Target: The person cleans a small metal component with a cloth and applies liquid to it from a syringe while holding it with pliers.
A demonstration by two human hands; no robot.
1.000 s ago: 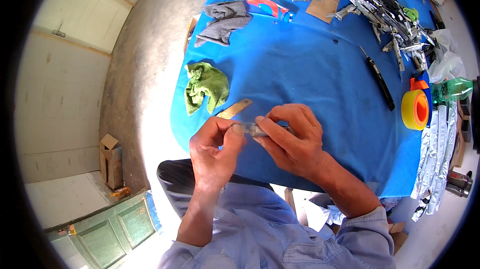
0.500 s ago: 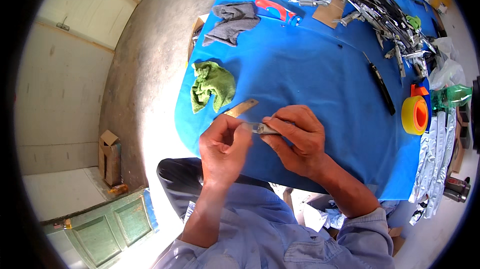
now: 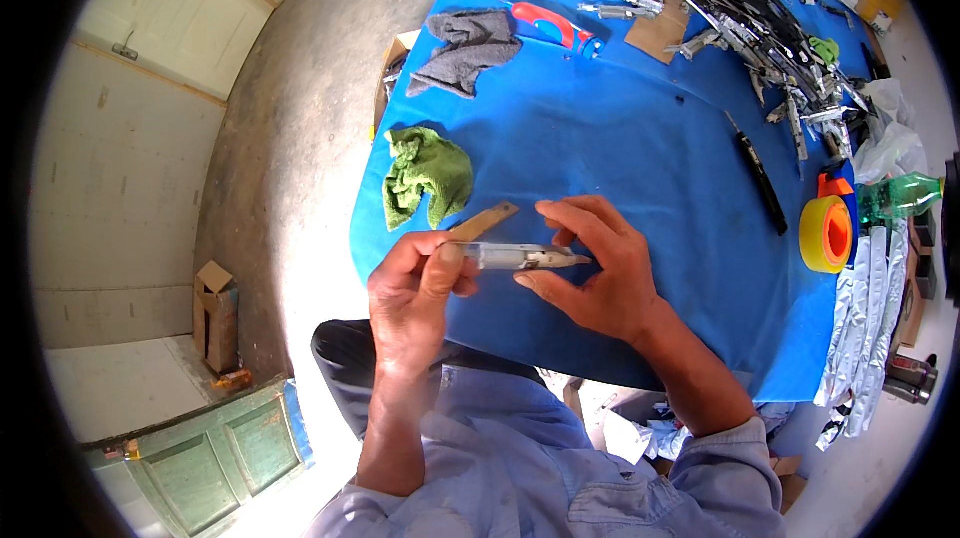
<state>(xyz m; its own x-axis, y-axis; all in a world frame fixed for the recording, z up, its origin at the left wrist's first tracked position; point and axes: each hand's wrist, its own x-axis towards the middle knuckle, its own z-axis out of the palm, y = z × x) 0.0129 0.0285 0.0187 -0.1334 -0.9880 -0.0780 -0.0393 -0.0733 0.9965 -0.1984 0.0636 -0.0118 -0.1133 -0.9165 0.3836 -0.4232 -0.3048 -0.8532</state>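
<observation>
My left hand (image 3: 412, 293) pinches one end of a slim, clear-and-silver piece (image 3: 505, 257) with a tapered metal tip; I cannot make out its exact kind. It lies roughly level above the near part of the blue-covered table. My right hand (image 3: 610, 273) is open around the tapered end, thumb below and fingers above, with a gap between them. Just behind my left fingers, a flat tan strip (image 3: 487, 221) with a small hole shows, its lower end hidden by the hand.
A green cloth (image 3: 430, 176), a grey cloth (image 3: 465, 50) and a red-and-blue handled tool (image 3: 548, 22) lie on the left side. At right are a black screwdriver-like tool (image 3: 762, 178), yellow tape (image 3: 826, 235) and a green bottle (image 3: 902, 196). A heap of slim metal parts (image 3: 745, 23) covers the far right.
My right fingers have come off the slim piece and spread apart. My left hand has shifted slightly left and down with the piece, and more of it shows.
</observation>
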